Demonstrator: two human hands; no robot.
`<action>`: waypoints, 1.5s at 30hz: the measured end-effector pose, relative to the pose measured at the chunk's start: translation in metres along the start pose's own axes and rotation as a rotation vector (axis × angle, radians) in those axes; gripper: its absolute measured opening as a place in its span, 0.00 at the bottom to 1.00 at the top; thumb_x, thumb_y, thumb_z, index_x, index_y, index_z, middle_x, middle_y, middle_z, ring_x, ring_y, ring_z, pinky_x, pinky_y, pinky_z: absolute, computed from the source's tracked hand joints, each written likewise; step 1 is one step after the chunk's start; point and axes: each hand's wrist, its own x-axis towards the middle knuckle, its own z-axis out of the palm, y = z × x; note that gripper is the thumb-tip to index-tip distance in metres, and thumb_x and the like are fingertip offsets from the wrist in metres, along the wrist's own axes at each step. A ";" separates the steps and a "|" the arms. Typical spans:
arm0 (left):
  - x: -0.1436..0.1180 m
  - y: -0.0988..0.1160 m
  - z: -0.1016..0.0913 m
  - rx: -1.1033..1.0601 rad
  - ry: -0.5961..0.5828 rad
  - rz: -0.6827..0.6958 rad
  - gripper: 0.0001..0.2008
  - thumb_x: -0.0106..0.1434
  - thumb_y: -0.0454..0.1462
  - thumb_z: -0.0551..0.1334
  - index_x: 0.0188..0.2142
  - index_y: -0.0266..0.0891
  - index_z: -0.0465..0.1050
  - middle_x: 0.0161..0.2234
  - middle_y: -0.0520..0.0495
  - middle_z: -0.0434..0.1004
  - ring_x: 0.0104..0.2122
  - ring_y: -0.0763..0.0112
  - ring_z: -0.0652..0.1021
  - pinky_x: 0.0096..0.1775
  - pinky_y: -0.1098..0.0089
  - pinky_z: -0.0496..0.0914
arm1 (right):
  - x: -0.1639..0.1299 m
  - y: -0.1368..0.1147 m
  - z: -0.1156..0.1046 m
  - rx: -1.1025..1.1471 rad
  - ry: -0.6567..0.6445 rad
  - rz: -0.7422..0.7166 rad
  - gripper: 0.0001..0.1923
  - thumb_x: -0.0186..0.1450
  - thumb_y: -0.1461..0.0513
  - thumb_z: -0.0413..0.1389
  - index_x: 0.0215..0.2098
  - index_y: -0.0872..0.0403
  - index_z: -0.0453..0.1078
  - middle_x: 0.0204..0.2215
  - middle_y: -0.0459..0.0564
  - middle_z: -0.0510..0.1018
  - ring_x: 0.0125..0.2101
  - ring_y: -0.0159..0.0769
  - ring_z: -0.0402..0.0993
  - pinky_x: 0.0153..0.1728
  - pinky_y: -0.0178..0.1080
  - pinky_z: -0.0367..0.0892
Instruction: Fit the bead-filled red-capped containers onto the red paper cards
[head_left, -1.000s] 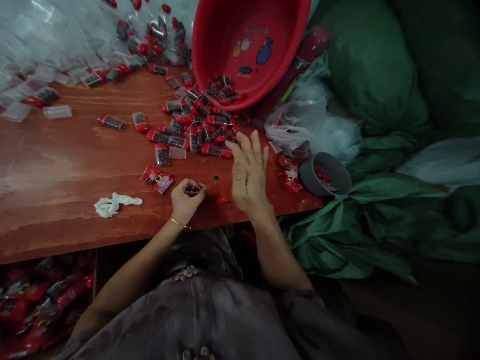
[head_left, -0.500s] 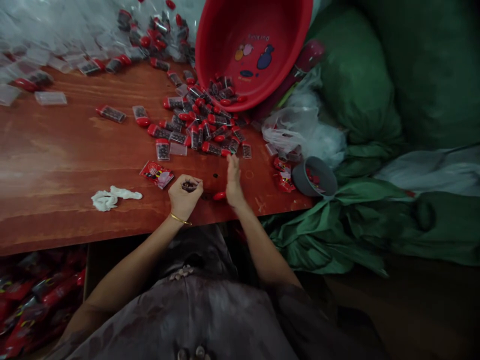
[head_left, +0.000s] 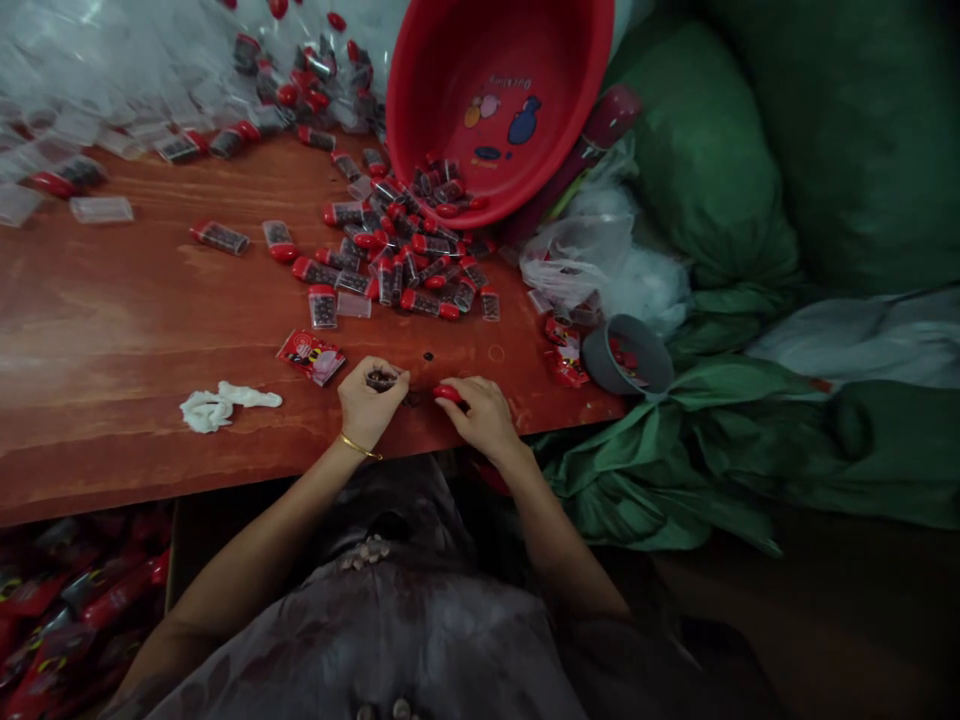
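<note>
My left hand [head_left: 367, 405] is wrapped round a small clear container [head_left: 382, 379] whose open top shows dark round pieces inside. To its right, close above the table's near edge, my right hand [head_left: 484, 415] pinches a red cap [head_left: 448, 393] between thumb and fingers. The cap and the container are apart. A red printed packet [head_left: 311, 356] lies just beyond my left hand. Farther off is a heap of small clear containers with red caps [head_left: 386, 280], filled with dark pieces.
A red basin [head_left: 555, 165] leans tilted over the heap. At the right stand a grey bowl [head_left: 596, 365] with red pieces and green sacks [head_left: 712, 170]. A crumpled white cloth or tissue [head_left: 206, 410] lies left on the wooden table [head_left: 97, 330]. Clear empty containers [head_left: 102, 209] lie at back left.
My right hand has come down and back toward me from an outstretched pose and has taken hold of the red cap on the table. My left hand stays around the container.
</note>
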 end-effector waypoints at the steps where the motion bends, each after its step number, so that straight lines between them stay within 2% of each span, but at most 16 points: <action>1: 0.000 0.000 0.000 0.010 -0.010 0.003 0.09 0.49 0.37 0.65 0.22 0.39 0.64 0.22 0.53 0.74 0.23 0.76 0.74 0.28 0.75 0.69 | -0.001 0.004 0.001 0.104 0.071 0.109 0.14 0.62 0.54 0.54 0.42 0.52 0.72 0.39 0.54 0.79 0.39 0.42 0.75 0.45 0.47 0.68; 3: 0.001 -0.001 -0.001 0.033 -0.019 0.011 0.09 0.49 0.37 0.65 0.22 0.39 0.64 0.22 0.53 0.74 0.23 0.76 0.74 0.28 0.75 0.68 | -0.004 0.010 0.002 0.390 0.179 0.300 0.18 0.62 0.50 0.52 0.41 0.53 0.71 0.35 0.52 0.79 0.31 0.37 0.77 0.35 0.42 0.71; 5: 0.001 0.001 -0.002 0.073 -0.017 0.019 0.09 0.49 0.37 0.66 0.22 0.39 0.65 0.21 0.54 0.72 0.22 0.76 0.73 0.27 0.76 0.68 | -0.007 0.014 -0.001 0.687 0.204 0.435 0.20 0.60 0.47 0.51 0.39 0.53 0.70 0.32 0.49 0.79 0.24 0.33 0.76 0.28 0.37 0.71; 8: 0.002 0.004 -0.002 0.163 -0.003 0.043 0.10 0.48 0.39 0.67 0.21 0.39 0.66 0.18 0.56 0.68 0.19 0.77 0.69 0.24 0.77 0.65 | -0.011 0.022 -0.017 0.900 0.222 0.559 0.22 0.56 0.45 0.55 0.35 0.54 0.69 0.25 0.46 0.78 0.18 0.30 0.73 0.22 0.33 0.68; 10: 0.002 0.006 -0.001 0.197 -0.008 0.047 0.11 0.46 0.40 0.68 0.20 0.39 0.66 0.18 0.56 0.66 0.18 0.78 0.68 0.23 0.77 0.64 | -0.011 0.032 -0.043 0.866 0.372 0.560 0.21 0.54 0.46 0.58 0.34 0.54 0.69 0.24 0.45 0.77 0.19 0.30 0.73 0.22 0.33 0.68; 13: 0.003 0.006 0.000 0.209 -0.018 0.017 0.13 0.45 0.43 0.68 0.21 0.38 0.67 0.18 0.56 0.67 0.18 0.77 0.68 0.22 0.76 0.63 | -0.010 0.054 -0.101 0.636 0.767 0.443 0.19 0.55 0.49 0.58 0.36 0.54 0.69 0.28 0.45 0.78 0.23 0.31 0.75 0.28 0.35 0.70; 15: 0.003 0.004 0.001 0.219 -0.022 -0.006 0.14 0.44 0.44 0.68 0.21 0.38 0.67 0.18 0.56 0.66 0.18 0.77 0.68 0.22 0.76 0.63 | -0.008 0.074 -0.142 0.469 0.961 0.397 0.20 0.57 0.48 0.56 0.38 0.55 0.68 0.29 0.47 0.78 0.24 0.32 0.75 0.29 0.37 0.70; 18: 0.004 0.002 0.001 0.247 -0.018 -0.060 0.16 0.43 0.47 0.68 0.22 0.38 0.67 0.19 0.55 0.66 0.19 0.76 0.68 0.23 0.74 0.64 | -0.002 0.106 -0.181 0.321 1.069 0.451 0.24 0.58 0.46 0.53 0.40 0.57 0.68 0.29 0.50 0.78 0.21 0.33 0.73 0.24 0.37 0.69; 20: 0.004 0.002 0.001 0.278 -0.008 -0.110 0.18 0.41 0.48 0.68 0.22 0.38 0.67 0.19 0.55 0.67 0.20 0.75 0.69 0.24 0.74 0.64 | 0.002 0.127 -0.190 0.216 0.994 0.562 0.26 0.62 0.46 0.47 0.44 0.59 0.67 0.33 0.54 0.78 0.22 0.34 0.74 0.23 0.37 0.68; 23: 0.005 0.007 0.002 0.297 0.001 -0.167 0.20 0.39 0.50 0.68 0.22 0.38 0.67 0.19 0.54 0.67 0.20 0.74 0.69 0.25 0.73 0.65 | 0.008 0.152 -0.189 -0.047 0.738 0.744 0.26 0.68 0.52 0.35 0.51 0.60 0.64 0.40 0.57 0.78 0.28 0.34 0.77 0.27 0.36 0.69; 25: 0.005 0.010 0.004 0.291 0.014 -0.188 0.21 0.37 0.51 0.68 0.22 0.38 0.67 0.19 0.54 0.68 0.21 0.73 0.69 0.25 0.72 0.65 | 0.009 0.164 -0.187 -0.169 0.606 0.801 0.23 0.67 0.53 0.40 0.50 0.58 0.67 0.39 0.55 0.79 0.33 0.36 0.77 0.31 0.36 0.69; 28: 0.006 0.011 0.004 0.353 0.024 -0.226 0.23 0.34 0.53 0.68 0.23 0.38 0.68 0.19 0.53 0.69 0.22 0.71 0.70 0.26 0.70 0.64 | 0.007 0.177 -0.189 -0.235 0.501 0.840 0.15 0.60 0.53 0.55 0.38 0.53 0.75 0.33 0.51 0.80 0.35 0.41 0.76 0.36 0.38 0.68; 33: 0.008 0.006 0.001 0.368 0.000 -0.262 0.26 0.32 0.54 0.69 0.24 0.38 0.69 0.21 0.53 0.70 0.23 0.70 0.71 0.29 0.69 0.65 | 0.003 0.192 -0.203 -0.351 0.449 0.925 0.16 0.64 0.57 0.49 0.44 0.50 0.74 0.41 0.50 0.80 0.41 0.41 0.75 0.40 0.38 0.66; 37: 0.009 0.006 0.001 0.391 0.017 -0.262 0.28 0.31 0.56 0.68 0.24 0.38 0.69 0.20 0.52 0.70 0.23 0.69 0.71 0.29 0.68 0.65 | 0.007 0.207 -0.207 -0.388 0.382 0.948 0.14 0.63 0.60 0.50 0.44 0.50 0.74 0.43 0.50 0.79 0.44 0.41 0.74 0.42 0.38 0.67; 42: 0.010 0.002 -0.001 0.478 -0.004 -0.274 0.28 0.31 0.57 0.68 0.24 0.39 0.70 0.21 0.52 0.71 0.24 0.68 0.72 0.28 0.68 0.66 | 0.025 0.228 -0.197 -0.373 0.301 0.870 0.16 0.60 0.59 0.56 0.46 0.50 0.73 0.45 0.51 0.78 0.47 0.43 0.72 0.46 0.40 0.65; 45: 0.010 -0.002 -0.003 0.452 -0.024 -0.261 0.28 0.31 0.57 0.69 0.24 0.39 0.70 0.21 0.52 0.72 0.24 0.68 0.73 0.29 0.68 0.67 | 0.038 0.239 -0.189 -0.325 0.271 0.789 0.16 0.54 0.60 0.62 0.42 0.52 0.75 0.43 0.54 0.79 0.48 0.45 0.70 0.49 0.42 0.63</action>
